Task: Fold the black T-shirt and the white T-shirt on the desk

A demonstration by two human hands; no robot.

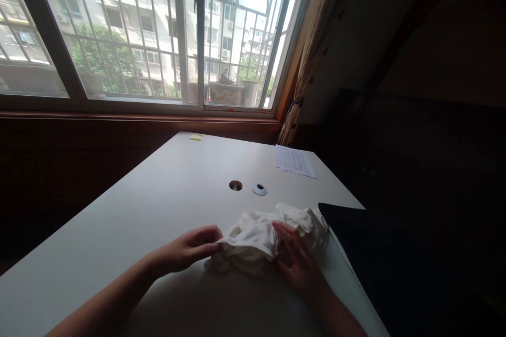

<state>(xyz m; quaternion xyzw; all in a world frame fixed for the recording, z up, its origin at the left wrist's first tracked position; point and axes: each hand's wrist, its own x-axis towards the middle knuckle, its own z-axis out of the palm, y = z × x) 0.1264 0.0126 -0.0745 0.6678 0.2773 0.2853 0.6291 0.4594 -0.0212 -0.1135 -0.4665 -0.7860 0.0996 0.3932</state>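
A crumpled white cloth (pixel 253 237) lies bunched on the white table, its folds spreading toward the right edge. My left hand (pixel 193 245) pinches the cloth's left end between thumb and fingers. On the right side of the bundle, my right hand (pixel 298 260) has its fingers over the fabric and its thumb lower down, gripping a fold. Part of the cloth is hidden behind the right hand. What kind of cloth article it is cannot be made out.
The white table (pixel 130 216) has a round cable hole (pixel 236 186), with a ring-shaped cover (pixel 259 189) beside it. Printed papers (pixel 295 160) lie at the back right, a yellow sticky note (pixel 196 137) at the back left. A dark object (pixel 379 258) borders the right edge. Behind is a barred window (pixel 158 37).
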